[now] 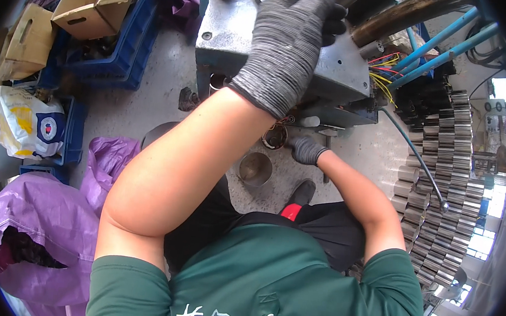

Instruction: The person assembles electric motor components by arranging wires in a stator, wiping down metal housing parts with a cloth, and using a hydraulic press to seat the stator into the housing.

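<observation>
My left hand [293,44], in a grey striped knit glove, reaches up over the grey metal top of a machine [227,35]. Its fingers are curled in, and whatever they grip is hidden behind the glove. Lower down, my right hand [308,151], gloved alike, is closed beside a small round metal piece [274,137] with a dark, brownish inside. The right fingertips come close to its rim; whether they touch it I cannot tell. Below stands a round metal bowl [255,169]. A rod-like handle [329,142] shows next to the right wrist.
Stacks of shiny metal cylinders [442,192] line the right side, with a thin rod ending in a ball [444,206] before them. Blue pipes [443,51] and coloured wires [385,79] are at upper right. Blue crates [114,61], cardboard boxes [91,17] and purple sacks [49,212] fill the left.
</observation>
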`<state>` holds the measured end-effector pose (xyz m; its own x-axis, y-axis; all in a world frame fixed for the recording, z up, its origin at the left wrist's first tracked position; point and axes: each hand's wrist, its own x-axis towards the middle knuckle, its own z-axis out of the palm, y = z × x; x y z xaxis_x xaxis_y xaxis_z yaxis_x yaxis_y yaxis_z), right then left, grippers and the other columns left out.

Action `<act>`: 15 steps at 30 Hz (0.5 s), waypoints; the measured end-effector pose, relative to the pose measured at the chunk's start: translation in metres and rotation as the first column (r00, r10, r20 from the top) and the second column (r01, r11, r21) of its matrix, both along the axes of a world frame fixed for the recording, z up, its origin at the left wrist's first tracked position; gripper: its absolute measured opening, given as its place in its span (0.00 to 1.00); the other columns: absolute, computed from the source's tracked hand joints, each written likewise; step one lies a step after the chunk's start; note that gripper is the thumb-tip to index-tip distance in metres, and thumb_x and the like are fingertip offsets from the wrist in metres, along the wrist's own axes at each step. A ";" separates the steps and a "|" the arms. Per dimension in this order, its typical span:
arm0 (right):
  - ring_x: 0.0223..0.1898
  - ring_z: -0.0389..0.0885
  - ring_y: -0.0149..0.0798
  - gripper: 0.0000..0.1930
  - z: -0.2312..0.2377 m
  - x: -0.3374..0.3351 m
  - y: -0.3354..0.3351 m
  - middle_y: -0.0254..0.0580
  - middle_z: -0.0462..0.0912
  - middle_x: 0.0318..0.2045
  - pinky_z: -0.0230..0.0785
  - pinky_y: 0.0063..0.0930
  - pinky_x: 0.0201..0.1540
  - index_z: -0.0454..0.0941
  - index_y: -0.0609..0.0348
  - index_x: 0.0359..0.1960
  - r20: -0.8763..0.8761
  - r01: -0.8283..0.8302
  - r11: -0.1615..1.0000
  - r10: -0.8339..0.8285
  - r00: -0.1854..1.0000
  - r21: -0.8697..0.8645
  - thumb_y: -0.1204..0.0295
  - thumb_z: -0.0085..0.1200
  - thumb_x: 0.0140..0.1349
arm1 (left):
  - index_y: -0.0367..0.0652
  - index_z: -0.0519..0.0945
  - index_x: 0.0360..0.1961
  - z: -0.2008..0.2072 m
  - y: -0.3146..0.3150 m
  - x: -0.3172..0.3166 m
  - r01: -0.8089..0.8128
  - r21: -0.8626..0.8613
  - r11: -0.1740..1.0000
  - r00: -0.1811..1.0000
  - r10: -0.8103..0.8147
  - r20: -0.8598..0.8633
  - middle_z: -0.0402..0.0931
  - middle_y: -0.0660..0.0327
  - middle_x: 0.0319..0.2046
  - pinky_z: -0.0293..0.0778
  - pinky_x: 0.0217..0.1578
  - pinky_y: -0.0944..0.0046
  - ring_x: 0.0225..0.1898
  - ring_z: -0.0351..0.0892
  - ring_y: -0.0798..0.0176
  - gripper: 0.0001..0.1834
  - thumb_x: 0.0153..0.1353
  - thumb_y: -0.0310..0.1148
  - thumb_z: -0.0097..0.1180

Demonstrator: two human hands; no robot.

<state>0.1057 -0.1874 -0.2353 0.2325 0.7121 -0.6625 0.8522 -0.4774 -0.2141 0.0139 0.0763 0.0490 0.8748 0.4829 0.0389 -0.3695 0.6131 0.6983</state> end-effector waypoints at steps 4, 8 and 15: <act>0.56 0.82 0.60 0.26 -0.088 -0.012 -0.030 0.57 0.86 0.53 0.75 0.50 0.60 0.79 0.55 0.62 -0.036 0.098 0.991 -0.101 0.994 -0.090 0.64 0.55 0.61 | 0.32 0.80 0.54 -0.010 -0.010 0.003 -0.041 0.138 0.990 0.998 0.047 -0.040 0.87 0.53 0.38 0.84 0.42 0.65 0.39 0.88 0.63 0.18 0.74 0.37 0.57; 0.59 0.80 0.62 0.32 -0.190 -0.004 -0.064 0.66 0.80 0.59 0.73 0.52 0.63 0.71 0.56 0.69 0.087 0.082 0.937 -0.118 0.989 0.339 0.63 0.57 0.61 | 0.37 0.79 0.54 0.028 -0.021 -0.009 0.143 0.063 0.988 0.983 -0.134 -0.127 0.85 0.58 0.41 0.80 0.43 0.68 0.42 0.84 0.65 0.14 0.76 0.36 0.55; 0.67 0.73 0.64 0.34 -0.172 -0.047 -0.022 0.66 0.70 0.69 0.70 0.51 0.66 0.68 0.58 0.72 -0.002 0.435 0.890 -0.439 0.898 0.135 0.65 0.58 0.63 | 0.37 0.78 0.55 -0.001 -0.027 -0.001 0.237 -0.020 0.971 0.969 -0.237 -0.062 0.84 0.57 0.43 0.80 0.49 0.63 0.44 0.83 0.63 0.15 0.75 0.37 0.56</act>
<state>0.0589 -0.2096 -0.4075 0.5568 0.6128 -0.5608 0.5702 -0.7729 -0.2784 0.0133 0.0494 0.0482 0.9649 0.2616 -0.0251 -0.1677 0.6863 0.7078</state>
